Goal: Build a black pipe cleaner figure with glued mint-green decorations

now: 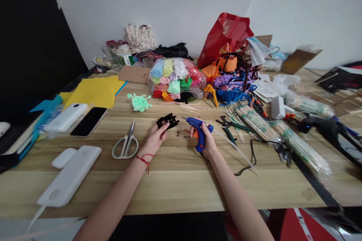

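My left hand [155, 138] pinches the black piece [169, 118] over the table [169, 188], and my right hand [208, 141] is wrapped around the handle of the blue glue gun [199, 135]. Its nozzle [183, 118] is near the piece, at three o'clock from it. If the gun is hot, a small slip could burn my left hand, because it is so close. The clear glue stick [234, 147], which sticks out toward four o'clock, could also catch on the cord [252, 150] and spoil my aim. The piece looks dark and rough, with gaps and short ends; small black bits [178, 134] lie at four o'clock from it.
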Action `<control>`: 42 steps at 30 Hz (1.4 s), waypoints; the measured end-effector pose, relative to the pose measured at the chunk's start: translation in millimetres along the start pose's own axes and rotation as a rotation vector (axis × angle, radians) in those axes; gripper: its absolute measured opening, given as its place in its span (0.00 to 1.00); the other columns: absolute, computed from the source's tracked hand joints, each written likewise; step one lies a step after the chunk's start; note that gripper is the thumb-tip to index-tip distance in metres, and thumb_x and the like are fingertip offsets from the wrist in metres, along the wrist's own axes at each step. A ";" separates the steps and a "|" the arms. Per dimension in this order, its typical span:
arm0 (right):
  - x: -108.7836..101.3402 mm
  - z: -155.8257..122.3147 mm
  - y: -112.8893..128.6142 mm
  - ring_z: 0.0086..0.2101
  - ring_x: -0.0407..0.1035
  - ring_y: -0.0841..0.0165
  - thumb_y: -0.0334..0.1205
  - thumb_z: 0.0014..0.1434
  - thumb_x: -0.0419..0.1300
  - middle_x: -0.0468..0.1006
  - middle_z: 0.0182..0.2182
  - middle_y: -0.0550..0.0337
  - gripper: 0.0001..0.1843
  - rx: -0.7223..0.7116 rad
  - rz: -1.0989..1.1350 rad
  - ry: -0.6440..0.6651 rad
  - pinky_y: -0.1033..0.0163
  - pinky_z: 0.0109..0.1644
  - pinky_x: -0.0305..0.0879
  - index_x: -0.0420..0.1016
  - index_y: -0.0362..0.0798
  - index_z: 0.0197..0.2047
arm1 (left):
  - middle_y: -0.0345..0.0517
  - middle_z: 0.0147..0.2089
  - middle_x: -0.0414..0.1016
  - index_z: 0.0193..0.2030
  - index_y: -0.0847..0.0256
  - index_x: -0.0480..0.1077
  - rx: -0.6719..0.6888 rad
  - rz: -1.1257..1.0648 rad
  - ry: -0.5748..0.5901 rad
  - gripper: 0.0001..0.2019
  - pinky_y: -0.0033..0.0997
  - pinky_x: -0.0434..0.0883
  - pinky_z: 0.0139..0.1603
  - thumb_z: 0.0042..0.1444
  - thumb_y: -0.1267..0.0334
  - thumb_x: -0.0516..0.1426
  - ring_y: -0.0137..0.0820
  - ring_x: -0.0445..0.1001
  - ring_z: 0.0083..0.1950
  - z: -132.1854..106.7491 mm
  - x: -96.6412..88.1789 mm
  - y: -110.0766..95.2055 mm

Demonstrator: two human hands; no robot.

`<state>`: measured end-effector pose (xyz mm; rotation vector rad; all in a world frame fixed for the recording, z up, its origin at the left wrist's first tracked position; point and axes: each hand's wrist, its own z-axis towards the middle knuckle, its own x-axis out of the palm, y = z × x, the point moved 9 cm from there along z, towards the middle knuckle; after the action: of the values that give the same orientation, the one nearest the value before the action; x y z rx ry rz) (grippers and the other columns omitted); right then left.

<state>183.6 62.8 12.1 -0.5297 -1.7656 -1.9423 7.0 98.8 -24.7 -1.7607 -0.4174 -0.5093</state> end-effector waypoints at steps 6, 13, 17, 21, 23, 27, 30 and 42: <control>5.9 -3.5 -4.4 0.18 0.66 0.71 0.47 0.59 0.58 0.74 0.21 0.66 0.18 0.017 -0.065 0.048 0.60 0.32 0.71 0.67 0.51 0.51 | 0.34 0.26 0.70 0.32 0.64 0.69 0.036 0.065 -0.008 0.17 0.20 0.48 0.14 0.39 0.60 0.70 0.12 0.55 0.15 1.1 -1.0 -0.7; 4.6 -5.4 -10.0 0.18 0.68 0.70 0.45 0.60 0.57 0.76 0.22 0.64 0.15 0.025 -0.124 0.059 0.62 0.29 0.68 0.67 0.50 0.48 | 0.38 0.26 0.74 0.35 0.64 0.71 0.016 0.098 -0.026 0.20 0.20 0.54 0.15 0.37 0.57 0.70 0.17 0.62 0.16 0.9 -1.4 3.1; 3.5 -5.3 -11.8 0.19 0.69 0.69 0.45 0.60 0.57 0.77 0.22 0.64 0.15 0.025 -0.146 0.054 0.63 0.28 0.67 0.67 0.51 0.49 | 0.38 0.26 0.74 0.37 0.64 0.71 0.014 0.111 -0.030 0.22 0.21 0.58 0.16 0.37 0.56 0.70 0.21 0.66 0.17 0.7 -2.2 4.4; 2.0 -4.4 -9.3 0.18 0.69 0.69 0.46 0.61 0.57 0.77 0.22 0.64 0.14 0.006 -0.126 0.028 0.62 0.29 0.68 0.67 0.50 0.48 | 0.37 0.28 0.75 0.36 0.63 0.70 0.017 0.073 -0.043 0.22 0.21 0.60 0.16 0.36 0.57 0.70 0.22 0.68 0.17 1.0 -3.9 3.5; 3.5 -4.0 -8.0 0.19 0.70 0.68 0.48 0.61 0.56 0.78 0.23 0.62 0.15 0.000 -0.115 0.026 0.62 0.28 0.67 0.66 0.50 0.48 | 0.38 0.29 0.76 0.36 0.63 0.70 0.001 0.075 -0.034 0.22 0.22 0.61 0.16 0.36 0.56 0.70 0.22 0.69 0.17 1.2 -3.1 4.4; 6.7 -4.4 -3.6 0.22 0.72 0.67 0.49 0.61 0.55 0.82 0.33 0.56 0.18 -0.045 -0.074 -0.003 0.60 0.30 0.69 0.64 0.52 0.52 | 0.37 0.26 0.75 0.35 0.63 0.70 -0.011 0.111 -0.008 0.21 0.22 0.62 0.16 0.36 0.57 0.70 0.23 0.69 0.18 -0.3 1.2 6.1; 5.8 -5.9 0.1 0.24 0.73 0.67 0.50 0.61 0.55 0.82 0.37 0.56 0.21 -0.099 -0.071 -0.059 0.59 0.32 0.71 0.62 0.54 0.56 | 0.38 0.24 0.74 0.35 0.64 0.71 0.009 0.172 0.027 0.19 0.22 0.62 0.17 0.37 0.59 0.70 0.23 0.69 0.18 -3.0 7.2 6.9; 2.9 -8.3 -4.2 0.22 0.73 0.66 0.58 0.60 0.53 0.81 0.39 0.54 0.28 -0.121 -0.138 -0.156 0.55 0.36 0.70 0.60 0.55 0.60 | 0.42 0.24 0.76 0.36 0.65 0.71 0.078 0.301 0.074 0.20 0.24 0.63 0.16 0.40 0.56 0.68 0.27 0.70 0.17 -8.7 17.4 6.3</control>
<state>179.0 54.7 9.4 -0.6314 -1.8298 -2.1662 23.9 89.1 -18.6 -1.6859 -0.1144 -0.3367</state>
